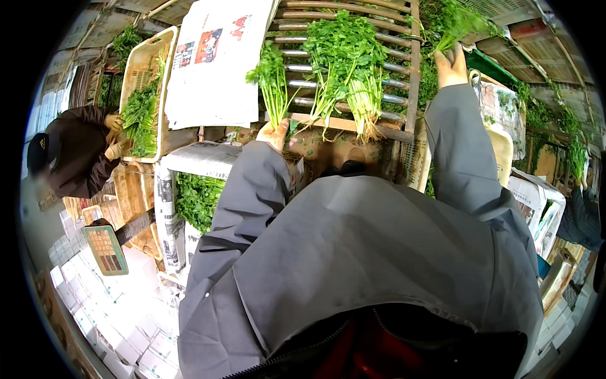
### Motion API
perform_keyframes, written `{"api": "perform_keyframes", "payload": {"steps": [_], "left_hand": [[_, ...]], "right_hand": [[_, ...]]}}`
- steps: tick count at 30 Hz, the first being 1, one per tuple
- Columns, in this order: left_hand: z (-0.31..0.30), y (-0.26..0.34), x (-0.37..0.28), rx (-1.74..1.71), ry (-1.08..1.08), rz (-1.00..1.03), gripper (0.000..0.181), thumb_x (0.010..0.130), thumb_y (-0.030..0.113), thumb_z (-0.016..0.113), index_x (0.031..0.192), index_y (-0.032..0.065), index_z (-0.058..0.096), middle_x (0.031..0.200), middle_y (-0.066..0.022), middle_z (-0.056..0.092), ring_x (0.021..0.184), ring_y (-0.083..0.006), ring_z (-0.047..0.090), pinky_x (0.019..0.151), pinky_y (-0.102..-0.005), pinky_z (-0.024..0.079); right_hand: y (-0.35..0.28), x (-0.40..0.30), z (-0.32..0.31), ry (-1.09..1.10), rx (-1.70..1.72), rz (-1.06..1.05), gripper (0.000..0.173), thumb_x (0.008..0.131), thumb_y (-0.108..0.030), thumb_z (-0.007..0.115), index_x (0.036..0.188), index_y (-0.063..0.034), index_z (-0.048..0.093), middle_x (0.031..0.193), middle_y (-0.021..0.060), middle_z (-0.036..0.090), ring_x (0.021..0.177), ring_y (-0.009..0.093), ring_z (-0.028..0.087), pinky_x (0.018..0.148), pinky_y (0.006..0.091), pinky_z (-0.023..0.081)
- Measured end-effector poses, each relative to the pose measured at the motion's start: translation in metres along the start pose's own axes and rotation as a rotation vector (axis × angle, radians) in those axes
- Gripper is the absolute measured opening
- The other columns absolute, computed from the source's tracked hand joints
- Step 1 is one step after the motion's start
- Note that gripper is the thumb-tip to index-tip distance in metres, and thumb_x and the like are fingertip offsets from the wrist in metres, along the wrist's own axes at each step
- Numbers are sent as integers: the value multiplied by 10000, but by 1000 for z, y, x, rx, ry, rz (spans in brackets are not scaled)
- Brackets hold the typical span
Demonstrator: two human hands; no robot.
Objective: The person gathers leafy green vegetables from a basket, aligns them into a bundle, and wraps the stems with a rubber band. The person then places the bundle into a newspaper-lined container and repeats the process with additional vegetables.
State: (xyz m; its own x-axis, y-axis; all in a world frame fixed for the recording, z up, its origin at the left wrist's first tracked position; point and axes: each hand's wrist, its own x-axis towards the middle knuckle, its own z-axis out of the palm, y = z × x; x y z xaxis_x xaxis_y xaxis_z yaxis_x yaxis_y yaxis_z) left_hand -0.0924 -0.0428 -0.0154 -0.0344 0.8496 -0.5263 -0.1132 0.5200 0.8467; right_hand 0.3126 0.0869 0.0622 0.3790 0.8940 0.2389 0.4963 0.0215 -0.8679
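Observation:
My left hand grips the root end of a small bunch of leafy green herbs, which stands leaves-up against the left side of a slatted rack. Larger bunches of the same leafy greens, with pale stems and roots toward me, lie on the rack just to the right. My right hand reaches out to the upper right, closed on the stems of another green bunch, whose leaves are blurred. A stack of newspaper sheets lies beside the rack on the left.
At the left a co-worker's gloved hands are at a yellow plastic crate of greens. A newspaper-lined crate stands near my left arm. A digital scale and white boxes are lower left. More crates stand at right.

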Motion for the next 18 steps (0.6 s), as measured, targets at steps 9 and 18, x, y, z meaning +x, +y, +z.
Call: {"api": "perform_keyframes", "payload": {"steps": [9,18], "left_hand": [[78,40,2,1178,-171,104,551,795,414,703,1207,77,563,1036,-186,659,967,-306,636,867,-360,479],[56,11,-12,-52,-371,170,402,927,359,582,1127,11,606,1009,-55,630,875,-163,594,799,-306,467]], "right_hand": [[-22,-133,45,-774,-515,-21,396,807,-387,666,932,-22,578,868,178,611,797,318,604,730,393,493],[-76,-116,6,-663,-371,117,221,905,-270,554,982,-66,589,877,190,643,810,359,625,728,429,488]]}}
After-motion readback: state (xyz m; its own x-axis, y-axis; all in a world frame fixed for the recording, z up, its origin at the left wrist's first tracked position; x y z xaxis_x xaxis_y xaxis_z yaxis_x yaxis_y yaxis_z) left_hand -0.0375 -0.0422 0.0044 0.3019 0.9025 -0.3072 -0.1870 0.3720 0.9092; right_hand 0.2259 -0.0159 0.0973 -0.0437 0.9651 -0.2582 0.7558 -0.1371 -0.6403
